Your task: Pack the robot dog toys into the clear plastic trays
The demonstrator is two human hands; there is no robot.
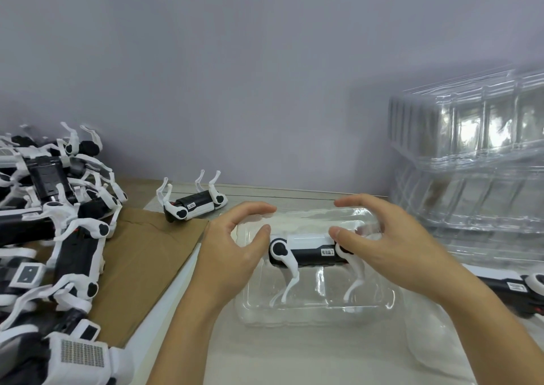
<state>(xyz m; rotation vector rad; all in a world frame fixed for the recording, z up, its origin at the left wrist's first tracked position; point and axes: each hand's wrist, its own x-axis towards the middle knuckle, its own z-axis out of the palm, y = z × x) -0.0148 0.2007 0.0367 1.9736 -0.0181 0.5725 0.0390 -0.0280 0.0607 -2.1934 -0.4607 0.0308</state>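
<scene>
Nearest the camera, two bare forearms reach forward over the pale desk (182, 340). At the lower left edge lies a black-and-white robot dog toy with a dotted speaker grille (84, 355), the closest of a heap of black-and-white robot dog toys (59, 213) piled on a flat sheet of brown cardboard (141, 261).

Between the forearms sits a clear plastic tray with rounded corners (318, 311). Inside it lies one robot dog toy with a black body, a white back panel and white legs (306, 252), on its side, its legs pointing toward the camera and a small white label on its flank.

The left hand (235, 243) is at the tray's left end, fingers loosely curved and spread wide; its thumb tip is just beside the toy's front shoulder joint, and it grips nothing that can be seen. The right hand (379, 237) is at the tray's right end, also curved and wide, with its thumb touching the toy's white back panel and its fingers arched over the tray's far edge; whether those fingers touch the plastic cannot be told.

At the right edge, another black-and-white toy (512, 289) lies on the desk, partly out of view. Farther back, a single upturned robot dog toy (194, 206) rests with its white legs in the air, near the cardboard's far corner. At the far right, a tall stack of clear plastic trays (477, 160) stands against the grey wall (235, 60).
</scene>
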